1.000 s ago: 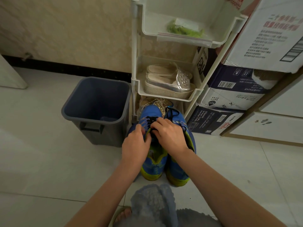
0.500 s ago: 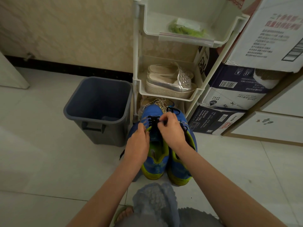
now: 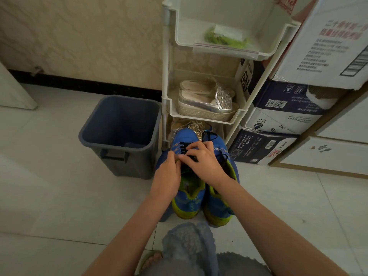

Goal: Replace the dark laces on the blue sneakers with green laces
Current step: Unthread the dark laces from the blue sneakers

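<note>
"Which step are you on?"

"Unlacing, I'd say. The blue mesh sneakers with yellow-green soles (image 3: pixel 189 202) stand side by side on the pale tiled floor (image 3: pixel 59 196), toes toward the white plastic rack (image 3: pixel 167 76). My right grip (image 3: pixel 203 162) is curled in a pinch on the thin dark laces (image 3: pixel 184 146) of the sneaker on my left. My left grip (image 3: pixel 166 176) is curled at that shoe's eyelet edge, steadying it, though its fingertips are hidden."

"And next?"

"Draw the lace out row by row, then do the other shoe. Neither has any green in it yet. The bright green laces (image 3: pixel 225 38) lie in a clear zip bag on the rack's top tier, well apart from both grips, so I'll have to reach up."

"Anything in the way?"

"A grey plastic bin (image 3: pixel 119 124) just beside the shoes, silver platform shoes (image 3: pixel 207 102) on the middle tier, stacked cardboard boxes (image 3: pixel 278 108) to the right. The sneaker toes sit close to the bottom tier, so pulling forward looks tight."
</note>
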`<move>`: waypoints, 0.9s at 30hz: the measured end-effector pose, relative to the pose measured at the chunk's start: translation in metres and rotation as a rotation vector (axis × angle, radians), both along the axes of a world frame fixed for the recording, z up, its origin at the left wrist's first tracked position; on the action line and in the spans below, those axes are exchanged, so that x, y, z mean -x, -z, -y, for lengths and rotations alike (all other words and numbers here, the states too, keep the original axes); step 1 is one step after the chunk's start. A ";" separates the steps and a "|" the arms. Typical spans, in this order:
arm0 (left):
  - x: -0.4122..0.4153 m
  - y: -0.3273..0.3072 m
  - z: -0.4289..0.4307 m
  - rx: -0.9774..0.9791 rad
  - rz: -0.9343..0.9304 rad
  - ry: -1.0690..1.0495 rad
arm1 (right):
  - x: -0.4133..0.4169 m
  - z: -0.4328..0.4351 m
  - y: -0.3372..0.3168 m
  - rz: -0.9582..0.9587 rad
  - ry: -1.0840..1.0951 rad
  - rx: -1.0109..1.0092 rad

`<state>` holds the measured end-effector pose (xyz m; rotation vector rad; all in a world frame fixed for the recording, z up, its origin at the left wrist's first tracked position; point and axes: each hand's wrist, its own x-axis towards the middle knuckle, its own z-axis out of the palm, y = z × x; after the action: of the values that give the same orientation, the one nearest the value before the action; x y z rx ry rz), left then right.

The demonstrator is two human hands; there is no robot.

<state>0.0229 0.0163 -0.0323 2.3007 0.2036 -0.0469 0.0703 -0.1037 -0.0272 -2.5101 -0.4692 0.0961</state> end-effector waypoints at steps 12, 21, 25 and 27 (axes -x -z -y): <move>0.001 0.005 0.005 -0.040 0.010 -0.034 | -0.001 0.002 -0.009 0.234 0.227 -0.226; -0.001 0.008 0.006 -0.019 -0.027 -0.060 | 0.003 -0.007 0.000 0.393 -0.057 0.280; 0.001 0.007 0.007 -0.016 -0.016 -0.066 | 0.004 -0.006 0.002 0.492 0.107 0.184; 0.001 0.007 0.006 -0.026 -0.008 -0.073 | 0.000 0.000 -0.005 0.366 0.453 -0.076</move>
<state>0.0217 0.0099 -0.0392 2.3169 0.2930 -0.0162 0.0700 -0.1041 -0.0222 -2.4973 -0.0320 -0.5508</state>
